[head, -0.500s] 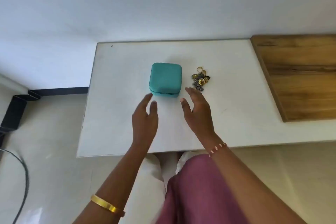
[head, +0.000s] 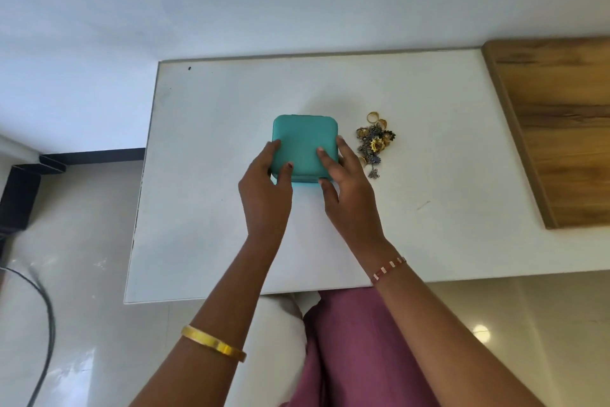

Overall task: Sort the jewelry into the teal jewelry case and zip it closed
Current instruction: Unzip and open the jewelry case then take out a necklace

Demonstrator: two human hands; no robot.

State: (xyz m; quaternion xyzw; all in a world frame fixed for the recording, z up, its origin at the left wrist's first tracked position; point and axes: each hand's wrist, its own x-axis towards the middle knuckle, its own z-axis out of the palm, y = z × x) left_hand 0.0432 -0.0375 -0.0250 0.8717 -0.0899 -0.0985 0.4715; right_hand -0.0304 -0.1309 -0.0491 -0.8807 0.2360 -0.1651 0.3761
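One teal jewelry case (head: 302, 145), square with rounded corners, lid down, standing on the white table (head: 211, 149) near its middle. A thin seam runs along the near side; whether the zip is drawn cannot be told.

One pile of jewelry (head: 374, 142), lying on the table just beside the case on its right, apart from it. Mixed gold and dark silver pieces, tangled; at least one gold ring at the far end and a small silver piece trailing at the near end. The number of pieces cannot be counted.

Two hands, both grasping the case. The left hand (head: 264, 188) grips the near left corner, fingers curled along the left side and thumb laid on the lid. The right hand (head: 348, 190) grips the near right corner, one finger on the lid, another along the right side, thumb against the near face. Its outer edge lies close to the jewelry pile; contact cannot be told.

One gold bangle (head: 214, 343) on the left forearm. One red-and-white beaded bracelet (head: 389, 269) on the right wrist.

One wooden board (head: 561, 122), on the table's right end, well apart from the case.

One mauve garment (head: 359, 350) over the person's lap, below the table's near edge.

One dark cable (head: 46, 317) on the pale glossy floor at left.
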